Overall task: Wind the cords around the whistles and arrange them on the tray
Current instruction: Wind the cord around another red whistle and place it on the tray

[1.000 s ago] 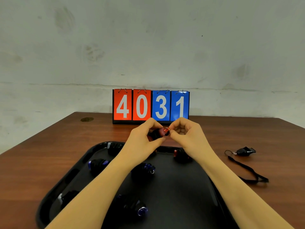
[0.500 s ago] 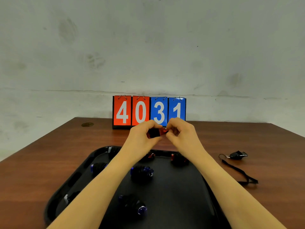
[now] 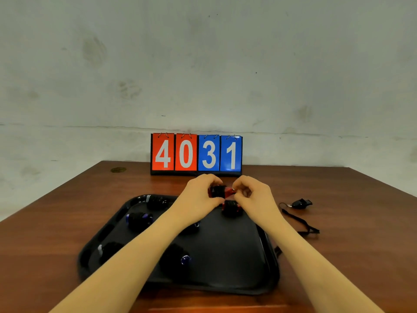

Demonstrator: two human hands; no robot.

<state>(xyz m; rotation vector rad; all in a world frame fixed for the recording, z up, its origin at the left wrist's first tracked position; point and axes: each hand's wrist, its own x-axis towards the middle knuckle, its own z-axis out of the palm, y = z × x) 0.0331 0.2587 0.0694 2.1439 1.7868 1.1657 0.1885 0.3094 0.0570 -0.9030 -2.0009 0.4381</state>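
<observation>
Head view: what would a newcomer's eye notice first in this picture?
First, the scoreboard reading 4031, in red and blue, at the table's far edge by the wall. Next, the left hand and right hand, which together hold a red whistle above the black tray. Right of the tray, a black whistle lies with its cord unwound.

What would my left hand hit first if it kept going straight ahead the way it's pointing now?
Probably the scoreboard showing 4031, standing beyond the left hand at the table's far edge. Only bare table seems to lie between, though depth is hard to judge. The hand grips a red whistle.
</observation>
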